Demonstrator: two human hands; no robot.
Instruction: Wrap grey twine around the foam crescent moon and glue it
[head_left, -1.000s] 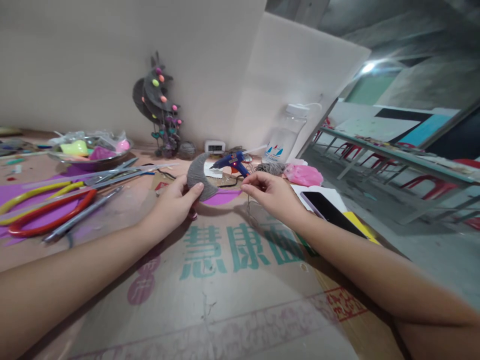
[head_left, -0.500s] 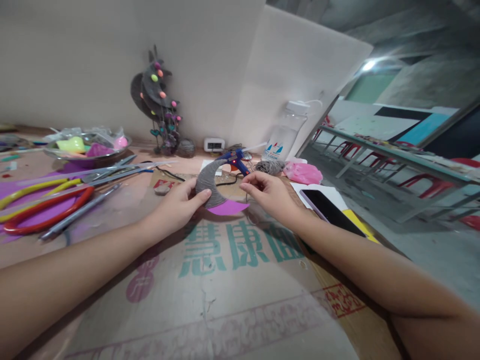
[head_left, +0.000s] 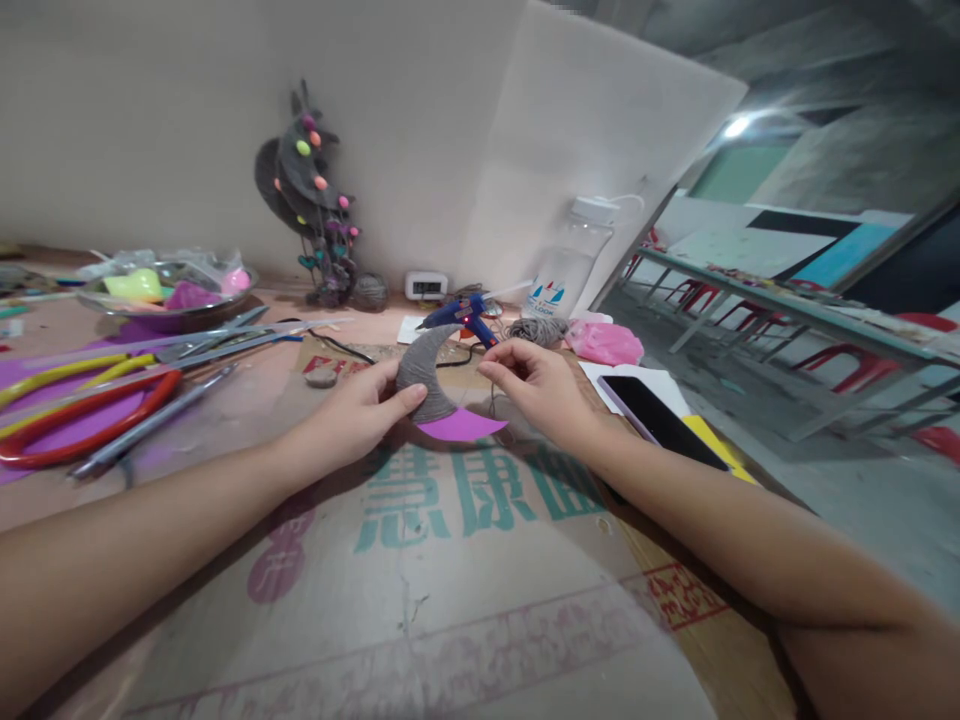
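My left hand [head_left: 375, 400] grips a crescent moon cutout [head_left: 429, 380] by its outer curve, thumb on the front. Grey yarn covers most of the crescent in close wraps; its lower tip [head_left: 465, 425] is bare purple. To the right of it, my right hand [head_left: 529, 385] is pinched closed, thumb against forefinger, on a thin strand of grey yarn [head_left: 493, 403] that hangs below the fingertips. Just behind the hands lies a blue glue gun [head_left: 465, 312] with a small red light on. A loose heap of grey yarn [head_left: 536, 331] sits beside it.
Scissors with red and yellow handles [head_left: 161, 415] and a bowl [head_left: 172, 312] of colourful bits are at left. A decorated moon hanging [head_left: 304, 180] leans on the wall. A water bottle [head_left: 570, 260], pink plastic bag [head_left: 604, 342] and phone [head_left: 664, 422] stand or lie at right. Cardboard [head_left: 337, 620] covers the tabletop.
The crescent has turned slightly and shifted a little right in my left hand, its purple tip now farther right. My right hand keeps its pinch in nearly the same place.
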